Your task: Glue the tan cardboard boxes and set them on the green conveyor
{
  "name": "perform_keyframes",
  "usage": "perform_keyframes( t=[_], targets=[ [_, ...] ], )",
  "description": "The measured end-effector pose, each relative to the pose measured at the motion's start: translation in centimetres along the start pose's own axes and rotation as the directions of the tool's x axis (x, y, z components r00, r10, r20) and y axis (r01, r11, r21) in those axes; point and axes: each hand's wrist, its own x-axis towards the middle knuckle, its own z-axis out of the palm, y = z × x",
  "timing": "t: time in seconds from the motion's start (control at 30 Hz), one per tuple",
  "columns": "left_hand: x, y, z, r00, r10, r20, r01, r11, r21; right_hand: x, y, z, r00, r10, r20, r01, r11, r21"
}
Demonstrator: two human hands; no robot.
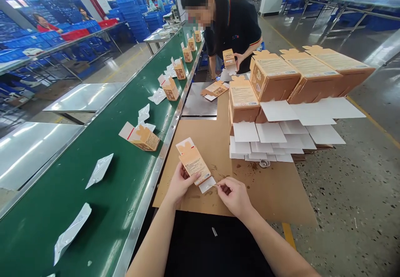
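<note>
My left hand [183, 183] grips a tan and white printed carton [196, 164] by its side, thumb across the printed face. The carton is tilted above a brown cardboard sheet [259, 189]. Its white end flap [207, 185] points toward my right hand [234, 194]. The right thumb and forefinger are pinched together at the corner of that flap; whether they hold the flap's edge or a thin strip, I cannot make out. A small white strip [214, 231] lies on the dark cloth of my lap.
On my left runs a green conveyor belt [93, 214] with silver pouches [100, 170] and upright open cartons [143, 138]. Stacked cartons [275, 79] with white flaps stand at right, a tape roll [264, 163] beside them. Across from me a co-worker [234, 22] leans over, holding a carton [229, 60].
</note>
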Motion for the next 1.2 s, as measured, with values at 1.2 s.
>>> perform_keyframes(
  t=[1.2],
  targets=[
    [-2.6,-2.7,-4.3,0.815,0.391,-0.428,-0.278,0.912,0.302,-3.5,-2.2,-6.9,0.988,-0.041,-0.146,0.042,0.999,0.004]
  ],
)
